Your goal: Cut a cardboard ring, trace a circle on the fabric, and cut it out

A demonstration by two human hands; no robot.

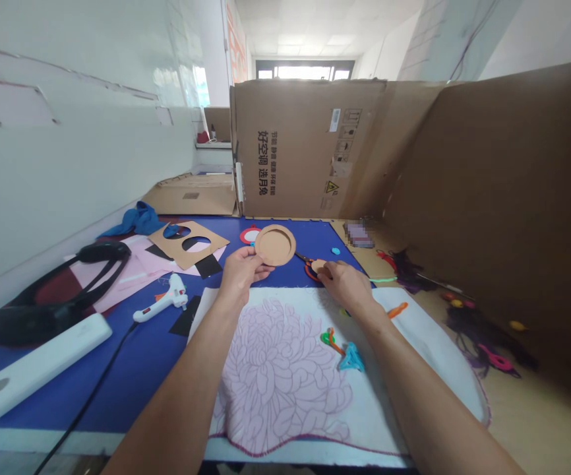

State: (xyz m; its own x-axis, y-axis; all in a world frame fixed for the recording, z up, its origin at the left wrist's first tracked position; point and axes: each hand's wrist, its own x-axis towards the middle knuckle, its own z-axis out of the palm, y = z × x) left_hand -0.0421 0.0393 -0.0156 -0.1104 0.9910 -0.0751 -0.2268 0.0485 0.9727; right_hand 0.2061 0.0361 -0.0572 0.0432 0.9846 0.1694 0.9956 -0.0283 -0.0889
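Over the table (132,382), one round dish (275,245) fast in left hand (241,274), one disc (318,266), seemingly, in right hand (349,285).

The head-worn camera looks forward and down from close behind the left hand (242,270) and right hand (349,287), mid-frame, across the blue worktop (151,369) towards a printed cardboard carton (305,148), upper centre.

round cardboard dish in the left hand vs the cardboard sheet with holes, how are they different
The round cardboard dish has a circular outline; the cardboard sheet has straight edges and corners.
The dish has a rim around a closed middle, while the sheet has two round openings.
The dish is held up in the left hand; the sheet lies partly over pink material.
Both are brown.
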